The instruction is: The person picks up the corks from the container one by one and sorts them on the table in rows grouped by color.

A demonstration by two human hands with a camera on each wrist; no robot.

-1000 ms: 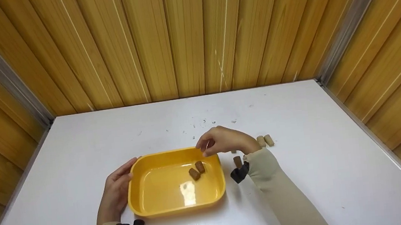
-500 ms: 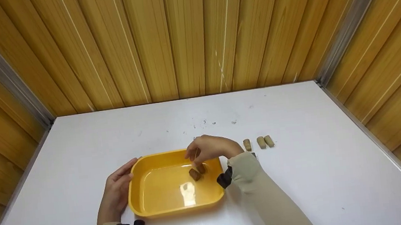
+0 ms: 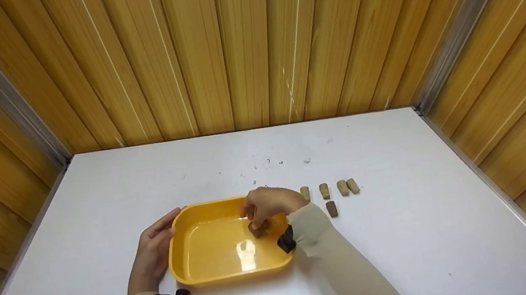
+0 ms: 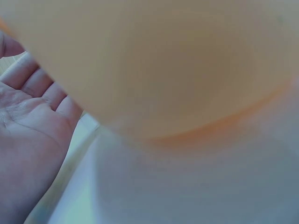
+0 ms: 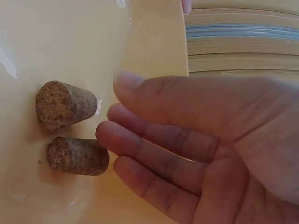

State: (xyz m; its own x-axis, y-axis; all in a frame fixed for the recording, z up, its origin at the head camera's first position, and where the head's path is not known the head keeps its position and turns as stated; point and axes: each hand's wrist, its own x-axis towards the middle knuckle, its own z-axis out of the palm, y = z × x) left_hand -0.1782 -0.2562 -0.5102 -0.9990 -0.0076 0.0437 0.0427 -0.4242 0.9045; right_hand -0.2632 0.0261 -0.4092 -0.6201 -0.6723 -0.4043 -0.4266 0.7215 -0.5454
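Note:
A shallow yellow tray (image 3: 208, 253) sits on the white tabletop, with two brown cork stoppers in its right half. My left hand (image 3: 152, 249) rests along the tray's left side, fingers extended against the outer wall; its open palm shows in the left wrist view. Inside the tray, my right hand (image 3: 271, 201) reaches down over the corks and partly hides them from the head camera. In the right wrist view one cork (image 5: 65, 106) lies beside another cork (image 5: 78, 156). The thumb and fingers there are spread apart with nothing between them, a fingertip right at the lower cork.
Right of the tray, several pale corks stand in a loose row, among them one cork (image 3: 325, 191) in the middle. A darker cork (image 3: 331, 209) lies just in front of them. Wood-patterned panels (image 3: 243, 52) wall in the white tabletop (image 3: 399, 231) at the back and sides.
My right hand has moved left and down from above the tray's far right rim to the corks inside. The left hand and the tray stay put.

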